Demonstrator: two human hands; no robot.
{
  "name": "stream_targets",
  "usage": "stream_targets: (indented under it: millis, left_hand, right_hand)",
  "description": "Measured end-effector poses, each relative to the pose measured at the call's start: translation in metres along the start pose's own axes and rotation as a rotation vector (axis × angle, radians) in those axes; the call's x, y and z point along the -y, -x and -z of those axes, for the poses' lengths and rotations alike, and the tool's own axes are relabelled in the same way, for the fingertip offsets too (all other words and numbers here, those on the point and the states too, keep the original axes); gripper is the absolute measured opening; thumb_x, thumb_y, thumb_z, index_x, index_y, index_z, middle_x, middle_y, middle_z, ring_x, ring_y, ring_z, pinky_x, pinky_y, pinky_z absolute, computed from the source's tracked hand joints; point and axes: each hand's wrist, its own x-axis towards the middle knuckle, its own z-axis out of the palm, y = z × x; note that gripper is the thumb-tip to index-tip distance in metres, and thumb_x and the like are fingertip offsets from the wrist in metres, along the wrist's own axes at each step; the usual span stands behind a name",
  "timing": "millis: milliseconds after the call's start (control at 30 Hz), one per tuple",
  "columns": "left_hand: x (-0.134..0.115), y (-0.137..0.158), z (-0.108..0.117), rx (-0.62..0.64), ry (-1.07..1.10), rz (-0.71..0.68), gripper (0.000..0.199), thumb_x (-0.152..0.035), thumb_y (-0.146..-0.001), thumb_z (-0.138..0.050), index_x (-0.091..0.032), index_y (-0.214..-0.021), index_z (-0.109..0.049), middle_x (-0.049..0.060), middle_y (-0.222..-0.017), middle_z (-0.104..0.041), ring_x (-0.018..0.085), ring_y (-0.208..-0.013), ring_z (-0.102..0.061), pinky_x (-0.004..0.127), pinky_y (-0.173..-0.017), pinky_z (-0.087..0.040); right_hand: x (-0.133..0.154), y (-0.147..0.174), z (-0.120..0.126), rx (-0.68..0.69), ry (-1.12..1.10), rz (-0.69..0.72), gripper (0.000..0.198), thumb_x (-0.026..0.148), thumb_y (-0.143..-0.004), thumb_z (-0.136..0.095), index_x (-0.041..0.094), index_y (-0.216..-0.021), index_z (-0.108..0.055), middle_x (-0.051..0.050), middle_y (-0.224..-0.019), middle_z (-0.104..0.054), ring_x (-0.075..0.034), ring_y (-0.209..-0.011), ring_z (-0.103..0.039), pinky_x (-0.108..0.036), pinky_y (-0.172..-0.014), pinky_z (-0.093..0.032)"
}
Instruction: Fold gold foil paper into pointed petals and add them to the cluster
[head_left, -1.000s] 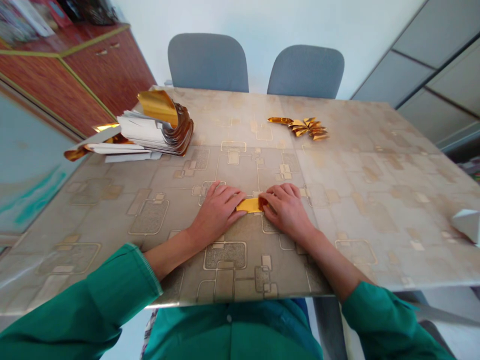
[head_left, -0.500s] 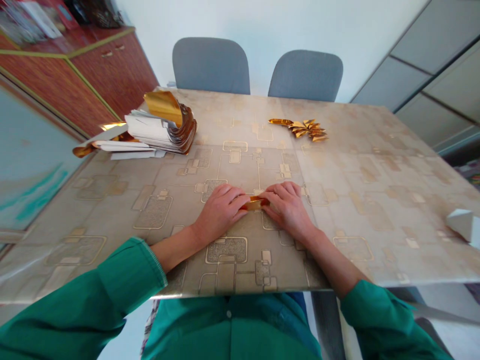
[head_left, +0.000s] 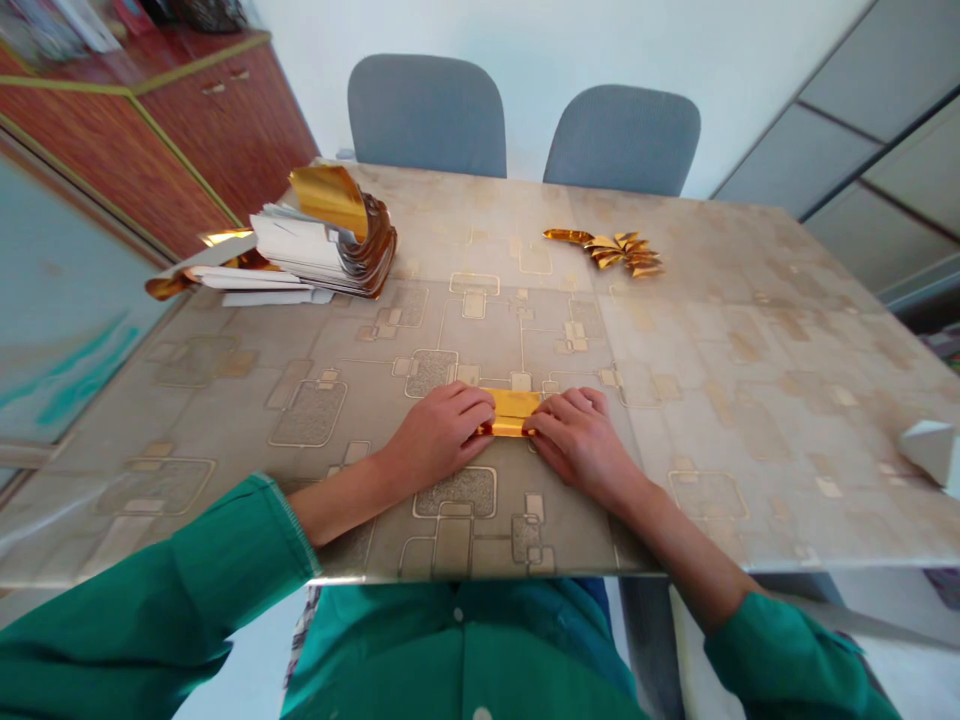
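Between my hands, near the middle of the table, lies a small piece of gold foil paper [head_left: 510,404] with a fold line running across it. My left hand [head_left: 444,428] grips its left end, fingers bent and pressed together. On the other side my right hand [head_left: 579,436] pinches the right end, thumb and fingertips at the lower corner. Both ends of the paper are covered by fingers.
A thick stack of gold-and-white paper sheets [head_left: 315,250] stands at the back left. Folded gold foil pieces [head_left: 619,252] lie at the back right. A white paper object [head_left: 930,452] sits at the right edge. Two grey chairs [head_left: 427,115] stand behind the patterned table [head_left: 697,400].
The gold paper, a narrow strip before, now shows a wider flat face with a fold line. My hands have shifted slightly toward me, still at its two ends.
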Motion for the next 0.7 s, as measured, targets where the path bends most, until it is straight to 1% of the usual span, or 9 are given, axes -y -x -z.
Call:
stream_targets:
  millis: [133,367,533,700]
  left_hand:
    - [-0.0025,0.0059,0.0001,-0.014,0.019,0.03,0.009,-0.023,-0.091,-0.063,-0.017,-0.097,-0.063,0.007,-0.114,-0.066,0.024,-0.105,-0.058,0.04,-0.092,-0.049]
    - [-0.0049,0.0093,0.0045,-0.053,0.099,0.147,0.011,-0.028,-0.093,-0.061,-0.019,-0.094,-0.067,0.006,-0.108,-0.065,0.022,-0.103,-0.057,0.04,-0.092,-0.046]
    - [-0.0029,0.0077,0.0054,-0.093,0.118,0.218,0.012,-0.029,-0.092,-0.062,-0.02,-0.091,-0.069,0.005,-0.106,-0.065,0.022,-0.101,-0.057,0.041,-0.093,-0.043]
    - [-0.0038,0.0069,0.0052,-0.095,0.097,0.243,0.012,-0.03,-0.091,-0.064,-0.02,-0.091,-0.071,0.005,-0.109,-0.064,0.023,-0.103,-0.055,0.042,-0.094,-0.041]
  right_hand:
    - [-0.0024,0.0038,-0.0002,0.013,-0.142,-0.059,0.008,0.026,-0.094,-0.059,0.022,-0.095,-0.066,-0.003,-0.1,-0.067,-0.02,-0.095,-0.053,-0.038,-0.091,-0.03]
    - [-0.005,0.0033,0.0009,0.012,-0.254,-0.153,0.014,0.032,-0.095,-0.057,0.025,-0.097,-0.069,-0.003,-0.102,-0.068,-0.021,-0.096,-0.056,-0.039,-0.089,-0.033]
    - [-0.0041,0.0016,-0.0004,-0.009,-0.304,-0.205,0.016,0.033,-0.095,-0.057,0.026,-0.092,-0.07,-0.003,-0.098,-0.068,-0.021,-0.094,-0.055,-0.04,-0.09,-0.031]
    - [-0.0011,-0.0023,-0.0042,-0.039,-0.303,-0.261,0.013,0.034,-0.091,-0.063,0.025,-0.086,-0.069,-0.001,-0.09,-0.067,-0.021,-0.09,-0.054,-0.039,-0.09,-0.03]
